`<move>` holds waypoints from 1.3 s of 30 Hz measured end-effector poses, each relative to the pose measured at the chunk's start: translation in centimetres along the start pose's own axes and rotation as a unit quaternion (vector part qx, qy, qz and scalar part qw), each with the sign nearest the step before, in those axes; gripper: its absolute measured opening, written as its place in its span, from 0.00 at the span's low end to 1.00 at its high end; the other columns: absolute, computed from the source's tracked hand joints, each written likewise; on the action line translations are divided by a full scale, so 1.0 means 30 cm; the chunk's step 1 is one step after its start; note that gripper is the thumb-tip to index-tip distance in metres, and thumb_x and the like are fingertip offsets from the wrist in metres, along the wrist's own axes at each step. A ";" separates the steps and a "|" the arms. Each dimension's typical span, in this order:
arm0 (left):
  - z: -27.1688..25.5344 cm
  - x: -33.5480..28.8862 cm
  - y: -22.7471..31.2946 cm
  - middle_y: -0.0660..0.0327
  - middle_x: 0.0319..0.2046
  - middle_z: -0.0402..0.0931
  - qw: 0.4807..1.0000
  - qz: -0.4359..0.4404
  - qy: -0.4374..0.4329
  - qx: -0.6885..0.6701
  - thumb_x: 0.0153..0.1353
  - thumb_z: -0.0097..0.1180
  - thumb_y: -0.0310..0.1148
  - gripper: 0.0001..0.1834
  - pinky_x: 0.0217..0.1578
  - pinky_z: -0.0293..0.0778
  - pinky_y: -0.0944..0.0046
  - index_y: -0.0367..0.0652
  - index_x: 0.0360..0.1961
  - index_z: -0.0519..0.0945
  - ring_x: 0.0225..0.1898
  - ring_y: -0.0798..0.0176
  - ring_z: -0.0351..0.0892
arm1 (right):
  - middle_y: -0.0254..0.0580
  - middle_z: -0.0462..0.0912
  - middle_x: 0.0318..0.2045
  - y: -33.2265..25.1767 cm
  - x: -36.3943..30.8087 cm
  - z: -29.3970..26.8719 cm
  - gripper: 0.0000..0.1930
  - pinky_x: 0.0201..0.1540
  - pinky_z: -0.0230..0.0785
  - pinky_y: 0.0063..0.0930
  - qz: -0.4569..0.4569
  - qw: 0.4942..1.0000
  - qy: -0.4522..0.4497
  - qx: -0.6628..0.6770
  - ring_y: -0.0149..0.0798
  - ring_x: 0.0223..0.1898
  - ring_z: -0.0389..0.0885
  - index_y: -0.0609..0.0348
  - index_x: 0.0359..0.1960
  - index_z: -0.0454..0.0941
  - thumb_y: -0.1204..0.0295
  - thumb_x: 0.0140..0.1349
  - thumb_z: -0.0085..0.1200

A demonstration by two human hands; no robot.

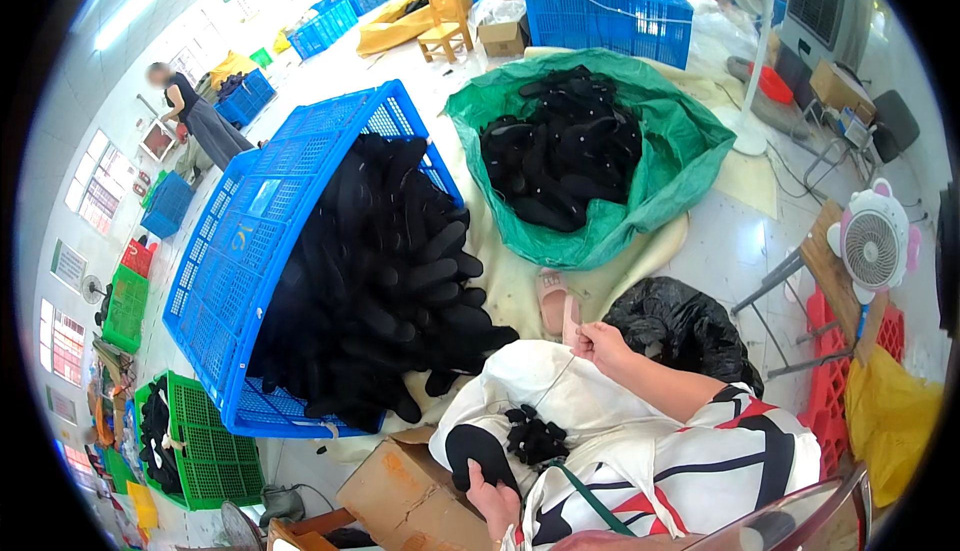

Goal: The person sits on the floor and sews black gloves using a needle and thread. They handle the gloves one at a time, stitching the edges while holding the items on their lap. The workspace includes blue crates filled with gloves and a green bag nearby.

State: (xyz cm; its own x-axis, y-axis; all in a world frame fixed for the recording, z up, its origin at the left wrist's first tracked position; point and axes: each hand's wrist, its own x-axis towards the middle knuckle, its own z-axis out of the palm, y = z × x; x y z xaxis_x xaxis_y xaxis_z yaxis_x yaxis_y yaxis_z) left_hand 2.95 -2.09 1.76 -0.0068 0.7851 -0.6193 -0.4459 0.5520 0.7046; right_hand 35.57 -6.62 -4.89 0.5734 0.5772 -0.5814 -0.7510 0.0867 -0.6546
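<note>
My left hand [492,499] grips a black sock-like piece [480,451] with a rounded end, thumb on top, low over my lap. Away to the right, above the white cloth [520,376] on my lap, my right hand [602,347] is closed in a pinch. From its fingertips a thin dark thread [556,379] seems to run down toward the lap. Between the hands, a cluster of small black pieces [537,438] rests on the cloth; their kind is too small to tell. A tipped blue crate [240,241] spills a heap of similar black pieces [375,281] at my left.
Ahead stands an open green sack [680,166] full of black pieces. A black plastic bag [685,326] lies right of my knees, a cardboard box [410,496] at lower left. A small fan [873,241] stands on a wooden stool at right. Another person [190,111] stands far left.
</note>
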 end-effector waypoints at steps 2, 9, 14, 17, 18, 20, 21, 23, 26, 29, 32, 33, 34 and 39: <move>0.009 -0.004 -0.009 0.62 0.44 0.80 1.000 0.010 -0.007 -0.002 0.64 0.59 0.39 0.18 0.48 0.72 0.64 0.36 0.48 0.79 0.45 0.66 0.78 | 0.32 0.74 0.29 0.000 0.002 -0.016 0.07 0.42 0.80 0.35 0.002 1.000 0.001 0.003 0.30 0.29 0.76 0.57 0.33 0.72 0.69 0.68 0.52; 0.020 -0.013 -0.005 0.58 0.45 0.81 1.000 0.012 -0.011 -0.017 0.67 0.56 0.36 0.17 0.47 0.76 0.65 0.34 0.49 0.79 0.45 0.64 0.80 | 0.32 0.75 0.29 0.003 -0.005 -0.011 0.06 0.41 0.80 0.34 0.012 1.000 -0.010 -0.002 0.30 0.29 0.76 0.57 0.32 0.73 0.70 0.67 0.51; 0.060 -0.041 0.020 0.58 0.46 0.81 1.000 0.018 0.022 -0.009 0.66 0.56 0.34 0.16 0.47 0.77 0.63 0.34 0.51 0.78 0.45 0.62 0.82 | 0.32 0.75 0.28 0.004 -0.018 -0.002 0.06 0.41 0.80 0.34 0.013 1.000 -0.014 -0.004 0.29 0.28 0.76 0.57 0.32 0.74 0.70 0.68 0.50; 0.072 -0.050 0.025 0.58 0.46 0.81 0.998 0.027 0.045 -0.018 0.65 0.58 0.32 0.16 0.46 0.78 0.62 0.37 0.52 0.77 0.45 0.62 0.82 | 0.31 0.75 0.27 0.003 -0.020 -0.004 0.06 0.40 0.80 0.34 0.019 1.000 -0.019 -0.009 0.29 0.27 0.75 0.58 0.33 0.74 0.70 0.68 0.50; 0.064 -0.044 0.021 0.58 0.46 0.81 0.999 0.028 0.031 -0.022 0.65 0.58 0.32 0.16 0.46 0.78 0.63 0.38 0.52 0.77 0.45 0.62 0.82 | 0.31 0.74 0.27 0.004 -0.022 -0.005 0.06 0.40 0.80 0.34 0.018 1.000 -0.022 -0.009 0.29 0.27 0.75 0.58 0.34 0.74 0.71 0.68 0.50; 0.049 -0.033 0.015 0.59 0.46 0.81 0.999 0.030 0.004 -0.028 0.66 0.58 0.32 0.16 0.46 0.78 0.63 0.39 0.52 0.77 0.45 0.62 0.82 | 0.31 0.74 0.27 0.005 -0.026 -0.002 0.06 0.39 0.80 0.34 0.016 0.999 -0.031 -0.008 0.28 0.26 0.74 0.58 0.34 0.74 0.71 0.68 0.51; 0.049 -0.031 0.013 0.60 0.46 0.81 0.999 0.031 0.018 -0.021 0.65 0.58 0.33 0.14 0.45 0.78 0.64 0.38 0.49 0.79 0.43 0.63 0.82 | 0.31 0.74 0.27 0.004 -0.029 0.001 0.06 0.39 0.80 0.34 0.018 0.999 -0.028 -0.010 0.28 0.26 0.74 0.58 0.34 0.74 0.71 0.68 0.51; 0.049 -0.041 0.028 0.61 0.44 0.81 0.999 0.022 0.033 -0.004 0.65 0.59 0.33 0.13 0.44 0.77 0.64 0.37 0.46 0.80 0.42 0.64 0.81 | 0.31 0.74 0.27 -0.002 -0.036 0.006 0.06 0.40 0.79 0.34 0.022 0.999 -0.023 -0.013 0.28 0.26 0.74 0.59 0.35 0.74 0.71 0.68 0.51; 0.038 -0.044 0.044 0.62 0.40 0.81 0.999 0.012 0.051 -0.014 0.64 0.61 0.33 0.11 0.44 0.76 0.62 0.38 0.42 0.81 0.41 0.66 0.80 | 0.30 0.73 0.27 -0.006 -0.043 0.010 0.06 0.41 0.78 0.33 0.022 0.999 -0.025 -0.019 0.28 0.27 0.73 0.59 0.35 0.75 0.71 0.68 0.51; 0.013 -0.047 0.066 0.62 0.41 0.81 0.999 0.002 0.037 -0.027 0.62 0.62 0.32 0.10 0.47 0.76 0.58 0.39 0.43 0.81 0.43 0.65 0.80 | 0.30 0.73 0.27 -0.004 -0.037 0.008 0.06 0.41 0.78 0.33 0.028 0.999 -0.026 -0.020 0.28 0.27 0.72 0.59 0.35 0.75 0.70 0.68 0.51; 0.004 -0.056 0.063 0.63 0.41 0.81 0.999 0.003 0.037 -0.024 0.62 0.62 0.30 0.11 0.46 0.76 0.58 0.40 0.44 0.81 0.43 0.65 0.80 | 0.30 0.73 0.27 -0.006 -0.033 0.013 0.06 0.41 0.78 0.34 0.032 0.999 -0.027 -0.015 0.28 0.27 0.72 0.58 0.35 0.75 0.70 0.68 0.51; 0.002 -0.056 0.058 0.63 0.42 0.81 0.999 0.007 0.034 -0.014 0.61 0.63 0.30 0.11 0.46 0.76 0.58 0.41 0.44 0.81 0.43 0.66 0.80 | 0.30 0.73 0.27 -0.007 -0.029 0.013 0.06 0.41 0.78 0.34 0.034 0.999 -0.028 -0.014 0.28 0.27 0.72 0.58 0.35 0.75 0.70 0.68 0.51; -0.002 -0.054 0.048 0.63 0.42 0.81 0.999 0.012 0.031 -0.004 0.61 0.63 0.29 0.11 0.46 0.76 0.58 0.41 0.45 0.81 0.43 0.66 0.80 | 0.30 0.73 0.27 -0.008 -0.024 0.013 0.06 0.41 0.78 0.34 0.035 0.999 -0.029 -0.013 0.28 0.27 0.72 0.58 0.35 0.75 0.70 0.68 0.51; -0.017 -0.067 0.023 0.61 0.45 0.80 0.996 -0.006 0.061 0.062 0.60 0.64 0.34 0.16 0.46 0.75 0.61 0.39 0.47 0.79 0.45 0.65 0.79 | 0.31 0.73 0.26 -0.006 -0.021 0.029 0.06 0.39 0.78 0.34 0.029 0.999 -0.036 -0.012 0.28 0.26 0.72 0.58 0.36 0.74 0.70 0.68 0.51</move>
State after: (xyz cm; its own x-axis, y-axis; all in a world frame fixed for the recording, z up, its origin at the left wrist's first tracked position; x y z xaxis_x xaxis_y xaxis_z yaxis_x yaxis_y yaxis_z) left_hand 2.21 -3.43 3.30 -0.1136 0.7430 -0.6596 -0.3321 0.5973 0.7300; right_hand 35.04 -6.30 -3.98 0.5038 0.6370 -0.5834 -0.7737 0.0325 -0.6327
